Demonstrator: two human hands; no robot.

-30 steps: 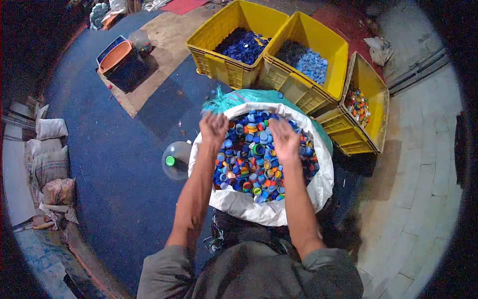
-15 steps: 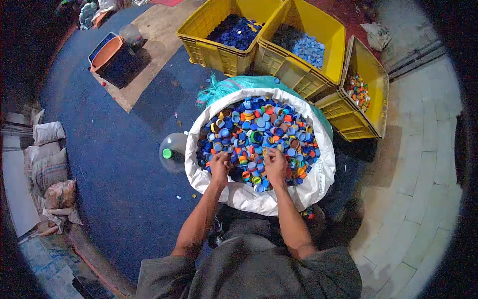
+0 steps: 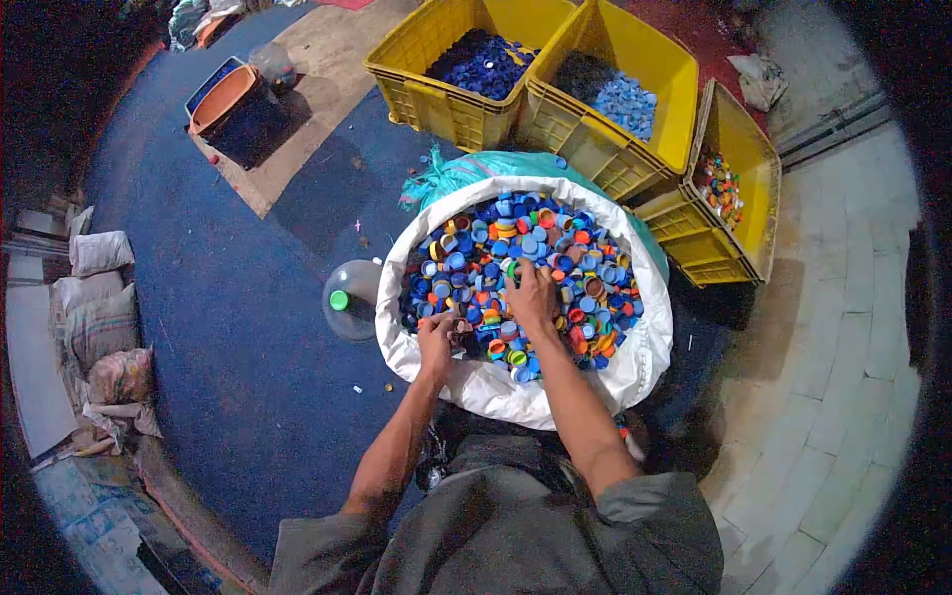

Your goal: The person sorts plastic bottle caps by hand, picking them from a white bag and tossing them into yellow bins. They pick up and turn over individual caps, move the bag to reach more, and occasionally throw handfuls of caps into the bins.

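At centre, before the person: one white sack [image 3: 516,402], mouth rolled open and filled to the brim with mixed bottle caps [image 3: 565,248], mostly blue, with some red, orange and green.

We note both hands on the heap, set apart. The left hand [image 3: 436,332] is curled at the near edge. The right hand [image 3: 531,293] lies palm-down farther in, fingers bent among the caps. We cannot tell whether either has closed on a cap.

Around the sack we list:
- a teal bag [image 3: 476,171] touching the sack's far side
- three yellow crates beyond it:
  - the left crate [image 3: 436,99] holds dark blue caps
  - the middle crate [image 3: 585,159] holds light blue caps
  - the right crate [image 3: 744,149], tilted, holds mixed colours
- a clear bottle [image 3: 357,288] with a green lid, just left of the sack on the blue mat [image 3: 228,327]
- an orange tub [image 3: 226,97] at far left
- stuffed bags [image 3: 99,253] along the left edge
- pale paving [image 3: 843,347] to the right

Nothing lies between the hands and the caps.
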